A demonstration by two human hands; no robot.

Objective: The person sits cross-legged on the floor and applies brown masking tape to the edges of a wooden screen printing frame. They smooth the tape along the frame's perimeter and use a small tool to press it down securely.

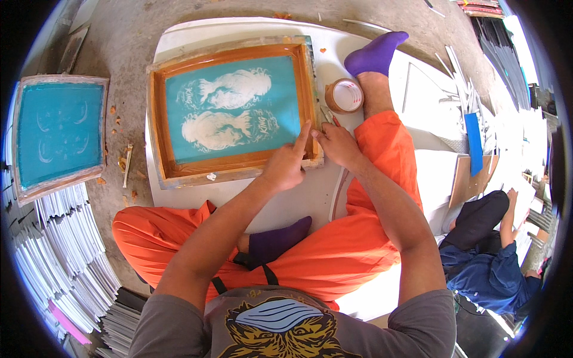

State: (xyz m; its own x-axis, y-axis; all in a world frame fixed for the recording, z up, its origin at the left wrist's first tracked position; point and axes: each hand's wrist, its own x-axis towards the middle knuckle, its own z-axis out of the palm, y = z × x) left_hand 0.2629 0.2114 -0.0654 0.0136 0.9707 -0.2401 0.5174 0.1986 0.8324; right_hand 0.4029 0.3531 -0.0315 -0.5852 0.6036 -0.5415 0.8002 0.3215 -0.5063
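A wooden-framed printing screen (162, 119) with teal mesh and two pale fish-like shapes lies on a white board (286, 206) on the floor in front of me. My left hand (286, 164) rests on the frame's near right corner, its index finger stretched onto the brown tape along the inner right edge. My right hand (338, 143) touches the same corner from the right, fingers pinched at the frame's edge; what it grips is too small to tell. A roll of brown tape (344, 95) sits just beyond my right hand, beside my leg in orange trousers.
A second teal screen (58, 134) lies at the left. Stacks of white sheets (65, 250) fill the lower left. Flat panels and a blue sheet (474, 140) lie at the right, where another person in dark blue (492, 262) sits. Small scraps dot the concrete floor.
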